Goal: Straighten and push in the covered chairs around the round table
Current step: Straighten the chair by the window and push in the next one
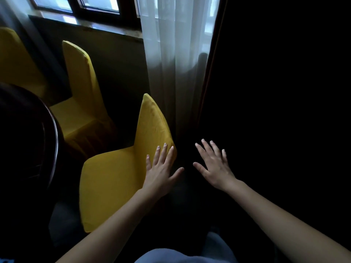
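Now | chair [114, 183]: smooth yellow cover | left hand [160, 173] flat on it; right hand [214, 168] splayed

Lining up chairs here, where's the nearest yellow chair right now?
Head view, lower centre-left: the nearest yellow chair stands between the round table and the sheer curtain, with the left hand at its backrest.
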`<state>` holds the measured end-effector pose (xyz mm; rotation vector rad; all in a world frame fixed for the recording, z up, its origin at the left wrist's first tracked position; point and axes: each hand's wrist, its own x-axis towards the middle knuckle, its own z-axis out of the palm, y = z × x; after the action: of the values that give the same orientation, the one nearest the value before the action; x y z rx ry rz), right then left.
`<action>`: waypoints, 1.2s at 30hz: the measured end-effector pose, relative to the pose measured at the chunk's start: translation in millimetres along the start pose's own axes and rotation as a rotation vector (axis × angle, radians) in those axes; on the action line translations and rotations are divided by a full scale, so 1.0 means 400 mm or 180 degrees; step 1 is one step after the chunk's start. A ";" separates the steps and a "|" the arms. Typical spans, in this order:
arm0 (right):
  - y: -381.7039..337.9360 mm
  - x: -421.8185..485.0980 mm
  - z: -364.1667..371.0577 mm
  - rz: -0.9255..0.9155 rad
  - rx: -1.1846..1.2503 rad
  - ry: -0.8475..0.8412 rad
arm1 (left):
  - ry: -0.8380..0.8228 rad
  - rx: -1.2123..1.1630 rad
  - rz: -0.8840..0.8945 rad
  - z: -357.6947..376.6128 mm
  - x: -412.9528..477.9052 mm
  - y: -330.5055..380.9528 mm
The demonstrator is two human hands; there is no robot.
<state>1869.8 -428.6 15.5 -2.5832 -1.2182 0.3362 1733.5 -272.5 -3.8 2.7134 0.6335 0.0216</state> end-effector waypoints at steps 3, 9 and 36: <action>0.015 0.098 -0.007 -0.0239 0.0007 -0.0054 | 0.0089 -0.0068 -0.0231 0.003 0.059 -0.007; 0.060 0.354 -0.032 -0.0810 0.0017 -0.0349 | 0.0300 -0.0312 -0.0878 0.005 0.234 0.005; -0.012 0.896 -0.086 -0.3473 -0.0401 -0.1516 | 0.0991 -0.1316 -0.3702 0.064 0.344 0.128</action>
<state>2099.5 -151.4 15.2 -1.5548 -2.6047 0.6268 1881.5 -264.6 -19.1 1.6310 1.9247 0.2462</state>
